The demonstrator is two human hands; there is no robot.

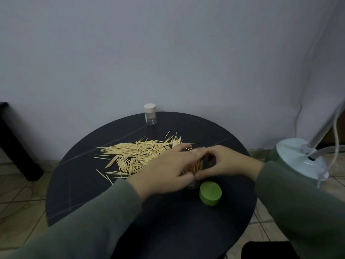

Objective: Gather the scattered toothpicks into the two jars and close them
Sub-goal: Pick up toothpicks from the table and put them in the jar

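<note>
Both hands, left hand [168, 171] and right hand [226, 163], are cupping a bundle of toothpicks [195, 166]: light, stiff, slippery sticks, probably best squeezed mid-length.

A loose heap of pale wooden toothpicks [138, 154] lies scattered flat across the left middle of the round black counter [93, 193]. A small clear jar with a white lid [150, 114], closed and upright, stands at the far edge, holding a stray pick or two. A second clear jar [194, 185], mostly hidden, stands open with a bundle of toothpicks [195, 166] upright inside. Just right of it rests a green round lid [210, 193].
</note>
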